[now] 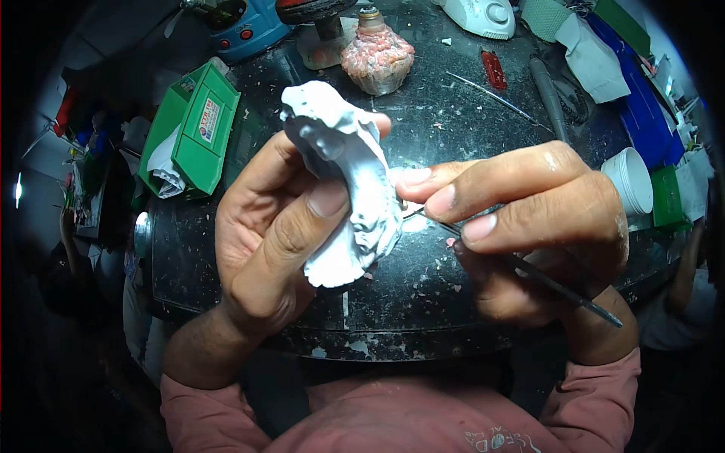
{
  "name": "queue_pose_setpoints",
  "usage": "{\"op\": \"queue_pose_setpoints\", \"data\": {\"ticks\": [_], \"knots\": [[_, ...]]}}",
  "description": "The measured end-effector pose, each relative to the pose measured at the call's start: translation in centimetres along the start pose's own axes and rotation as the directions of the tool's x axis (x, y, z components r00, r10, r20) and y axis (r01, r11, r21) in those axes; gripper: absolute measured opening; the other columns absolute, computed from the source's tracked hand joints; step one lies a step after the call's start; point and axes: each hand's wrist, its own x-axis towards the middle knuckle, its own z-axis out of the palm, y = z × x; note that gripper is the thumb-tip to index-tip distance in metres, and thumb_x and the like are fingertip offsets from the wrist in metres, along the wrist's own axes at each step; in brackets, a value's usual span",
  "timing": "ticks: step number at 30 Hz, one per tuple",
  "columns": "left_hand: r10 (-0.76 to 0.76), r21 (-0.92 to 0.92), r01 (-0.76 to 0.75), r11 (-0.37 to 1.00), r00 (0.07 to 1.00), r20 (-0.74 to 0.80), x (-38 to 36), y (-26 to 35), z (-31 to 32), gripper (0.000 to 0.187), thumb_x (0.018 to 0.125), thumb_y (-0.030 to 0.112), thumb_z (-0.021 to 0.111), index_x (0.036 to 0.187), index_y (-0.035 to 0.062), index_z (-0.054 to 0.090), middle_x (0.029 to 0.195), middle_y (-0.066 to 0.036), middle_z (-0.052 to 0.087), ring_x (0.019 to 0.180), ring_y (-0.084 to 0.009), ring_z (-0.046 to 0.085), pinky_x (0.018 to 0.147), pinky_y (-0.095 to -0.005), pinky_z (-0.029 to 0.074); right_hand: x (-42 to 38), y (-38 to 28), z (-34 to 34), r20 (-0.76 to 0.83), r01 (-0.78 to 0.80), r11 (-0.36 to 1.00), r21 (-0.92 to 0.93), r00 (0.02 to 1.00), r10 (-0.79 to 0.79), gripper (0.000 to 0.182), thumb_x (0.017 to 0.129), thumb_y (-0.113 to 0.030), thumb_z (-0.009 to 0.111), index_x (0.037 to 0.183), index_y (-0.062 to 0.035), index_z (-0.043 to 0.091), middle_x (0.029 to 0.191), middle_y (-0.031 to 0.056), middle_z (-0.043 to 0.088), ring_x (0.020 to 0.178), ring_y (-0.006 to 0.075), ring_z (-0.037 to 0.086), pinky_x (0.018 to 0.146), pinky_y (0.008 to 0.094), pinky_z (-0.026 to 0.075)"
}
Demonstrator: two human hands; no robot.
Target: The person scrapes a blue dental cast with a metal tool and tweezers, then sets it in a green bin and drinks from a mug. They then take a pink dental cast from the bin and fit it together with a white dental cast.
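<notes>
Two hands work above the dark worktop (453, 136). One, the left hand (276, 226), has its fingers clamped around a white plaster cast (355, 181) (held upright, thumb across its front). Its partner, the right hand (529, 219), pinches a thin metal tool (559, 291), whose tip touches the cast's right edge.

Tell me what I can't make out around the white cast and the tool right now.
Head view only:
- Tool tip: the thin tool meets the white cast behind the right hand fingers; contact spot hidden.
- Cast's far side: covered by the left hand.
- Green box label: too small to read.
- Frame corners: dark, cut off by the lens edge.
</notes>
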Motion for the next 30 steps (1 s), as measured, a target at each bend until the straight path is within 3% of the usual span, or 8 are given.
{"op": "queue_pose_setpoints", "data": {"ticks": [2, 4, 7, 9, 16, 19, 27, 30], "knots": [[-0.137, -0.01, 0.137, 0.99, 0.99, -0.017, -0.1, 0.8, 0.4, 0.066, 0.094, 0.04, 0.058, 0.133, -0.0102, 0.041, 0.091, -0.012, 0.064, 0.071, -0.0138, 0.063, 0.049, -0.0203, 0.047, 0.0, -0.2, -0.4, 0.038, -0.02, 1.0, -0.021, 0.999, 0.021, 0.029, 0.081, 0.011, 0.067, 0.1, 0.001, 0.048, 0.101, 0.0202, 0.059, 0.097, 0.0371, 0.069, 0.085, 0.0442, 0.06], [-0.22, -0.033, 0.219, 0.975, 0.975, -0.027, 0.0, 1.3, 0.7, 0.066, 0.095, 0.043, 0.056, 0.131, -0.0097, 0.041, 0.087, -0.012, 0.064, 0.065, -0.0137, 0.061, 0.041, -0.0196, 0.043, 0.2, -0.4, -0.5, 0.058, -0.029, 0.999, -0.037, 0.998, 0.031, 0.03, 0.082, 0.011, 0.065, 0.102, 0.0007, 0.045, 0.102, 0.0201, 0.058, 0.097, 0.0365, 0.069, 0.086, 0.0444, 0.06], [-0.315, -0.146, 0.311, 0.939, 0.949, -0.002, 0.2, 1.0, 0.5, 0.065, 0.095, 0.046, 0.054, 0.129, -0.0093, 0.042, 0.081, -0.011, 0.06, 0.061, -0.0136, 0.058, 0.038, -0.0184, 0.041, 0.5, -0.6, -0.6, 0.13, -0.046, 0.985, -0.167, 0.989, 0.069, 0.031, 0.084, 0.01, 0.063, 0.105, 0.0003, 0.043, 0.103, 0.0212, 0.058, 0.098, 0.0355, 0.069, 0.087, 0.0447, 0.059], [-0.183, -0.403, 0.214, 0.89, 0.977, 0.113, 0.1, 0.2, -0.2, 0.047, 0.101, 0.028, 0.051, 0.126, -0.0109, 0.05, 0.088, -0.016, 0.067, 0.065, -0.0185, 0.069, 0.048, -0.0262, 0.057, 0.2, -0.1, -0.4, 0.05, -0.022, 0.992, -0.125, 0.998, 0.029, 0.029, 0.085, 0.009, 0.062, 0.105, 0.0002, 0.043, 0.103, 0.0214, 0.057, 0.099, 0.035, 0.068, 0.088, 0.0442, 0.059], [-0.2, -0.38, 0.241, 0.893, 0.969, 0.145, 0.2, 0.5, 0.0, 0.045, 0.099, 0.028, 0.053, 0.123, -0.0104, 0.054, 0.086, -0.015, 0.067, 0.066, -0.0158, 0.068, 0.049, -0.0254, 0.056, 0.1, 0.0, 0.2, -0.044, -0.023, 0.995, -0.098, 0.999, 0.019, 0.027, 0.086, 0.01, 0.061, 0.105, -0.0001, 0.044, 0.103, 0.0211, 0.057, 0.101, 0.0346, 0.067, 0.09, 0.0446, 0.058], [-0.238, -0.095, 0.232, 0.968, 0.969, -0.059, 0.1, 1.1, 1.4, 0.051, 0.099, 0.038, 0.051, 0.121, -0.0076, 0.048, 0.066, -0.008, 0.058, 0.045, -0.0132, 0.053, 0.035, -0.0206, 0.041, 0.1, 0.0, 0.1, -0.045, -0.01, 0.993, -0.118, 0.999, 0.004, 0.029, 0.085, 0.011, 0.062, 0.105, -0.0003, 0.044, 0.104, 0.0208, 0.057, 0.102, 0.0344, 0.067, 0.09, 0.0441, 0.058], [-0.228, 0.002, 0.229, 0.973, 0.969, -0.1, -0.1, 0.9, 1.0, 0.056, 0.094, 0.037, 0.06, 0.127, -0.008, 0.054, 0.093, -0.01, 0.069, 0.06, -0.0097, 0.064, 0.048, -0.0206, 0.051, 0.1, 0.0, 0.0, -0.012, -0.006, 0.985, -0.17, 1.0, 0.004, 0.032, 0.083, 0.012, 0.064, 0.106, -0.0001, 0.046, 0.104, 0.0201, 0.058, 0.101, 0.0323, 0.068, 0.091, 0.0416, 0.058], [-0.262, -0.007, 0.262, 0.965, 0.963, -0.06, -0.2, 0.8, 0.5, 0.052, 0.095, 0.035, 0.058, 0.126, -0.0078, 0.056, 0.109, -0.013, 0.068, 0.091, -0.0135, 0.067, 0.079, -0.0257, 0.053, -0.2, 0.2, 0.1, -0.013, -0.035, 0.995, -0.088, 0.999, 0.034, 0.029, 0.084, 0.011, 0.063, 0.105, 0.0002, 0.047, 0.104, 0.0197, 0.058, 0.101, 0.0313, 0.068, 0.092, 0.0413, 0.058]]}}
